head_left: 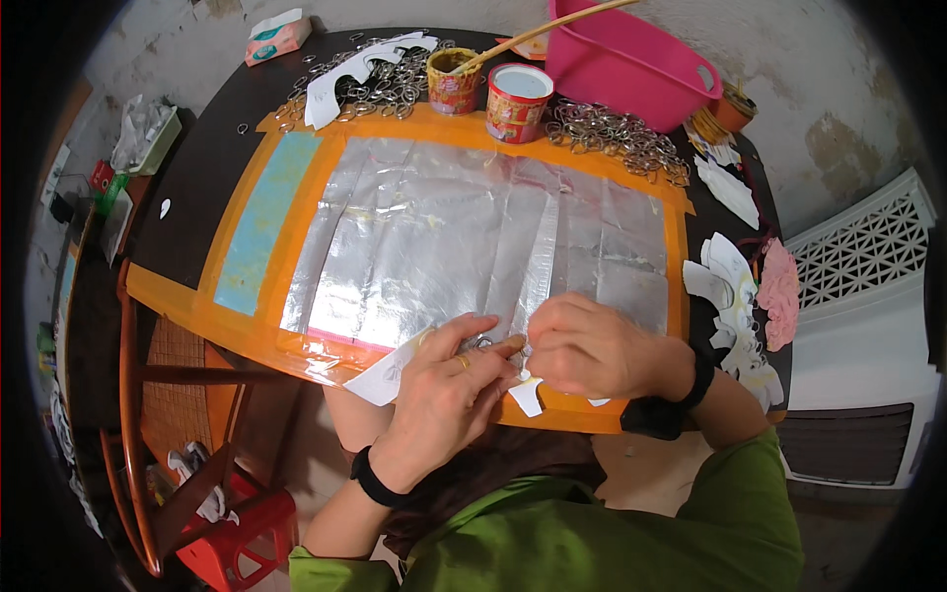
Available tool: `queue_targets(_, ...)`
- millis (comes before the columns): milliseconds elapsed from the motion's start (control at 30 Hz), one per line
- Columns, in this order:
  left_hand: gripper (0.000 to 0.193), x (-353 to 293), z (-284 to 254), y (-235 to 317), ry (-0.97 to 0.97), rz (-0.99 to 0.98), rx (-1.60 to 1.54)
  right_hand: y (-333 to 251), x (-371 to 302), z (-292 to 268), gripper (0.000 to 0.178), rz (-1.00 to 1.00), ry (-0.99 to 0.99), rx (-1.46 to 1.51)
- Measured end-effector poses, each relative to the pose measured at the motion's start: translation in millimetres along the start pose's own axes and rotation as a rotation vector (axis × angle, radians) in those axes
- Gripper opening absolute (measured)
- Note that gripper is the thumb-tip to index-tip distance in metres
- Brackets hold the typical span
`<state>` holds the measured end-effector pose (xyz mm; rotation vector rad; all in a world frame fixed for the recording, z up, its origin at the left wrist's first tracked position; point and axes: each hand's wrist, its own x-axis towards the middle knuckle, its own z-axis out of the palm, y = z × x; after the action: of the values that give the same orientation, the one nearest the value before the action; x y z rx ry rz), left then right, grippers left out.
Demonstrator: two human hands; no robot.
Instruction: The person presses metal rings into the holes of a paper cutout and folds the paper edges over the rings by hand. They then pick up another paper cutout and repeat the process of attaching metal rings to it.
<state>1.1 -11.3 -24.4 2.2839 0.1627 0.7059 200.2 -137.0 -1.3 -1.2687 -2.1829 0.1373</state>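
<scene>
At the table's near edge, a white cut piece (383,379) with a pointed left end runs under my left hand (449,383). The fingers of that hand are bent and press down on it. Metal rings (482,342) show by the left fingertips. My right hand (584,350) meets them in a closed pinch. What it pinches is hidden, though something small and shiny shows at the fingertips. Another end of white material (527,398) sticks out below, between the hands. Beneath lies a shiny silver sheet (424,247), creased and bordered by orange tape (252,340).
Heaps of metal rings (621,138) lie along the back, beside two tubs (518,104), one holding a stick (552,28). A pink basin (621,59) stands behind. More white pieces (735,306) and a pink cloth (778,296) lie at right. A wooden chair (131,395) stands left.
</scene>
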Motion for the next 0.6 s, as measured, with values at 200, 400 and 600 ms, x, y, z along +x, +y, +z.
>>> queue_targets(200, 0.018, -3, 2, -5, 0.005, 0.015, -0.007, -13, -1, -2, 0.023, -0.063, -0.036, -0.213)
queue_targets(400, 0.018, -1, -1, -4, -0.013, 0.03, 0.01, -18, 3, -5, 0.023, 0.002, -0.091, -0.243)
queue_targets(600, 0.018, -1, 0, -5, -0.007, 0.056, 0.018, -16, 2, 2, 0.012, 0.147, 0.021, -0.16)
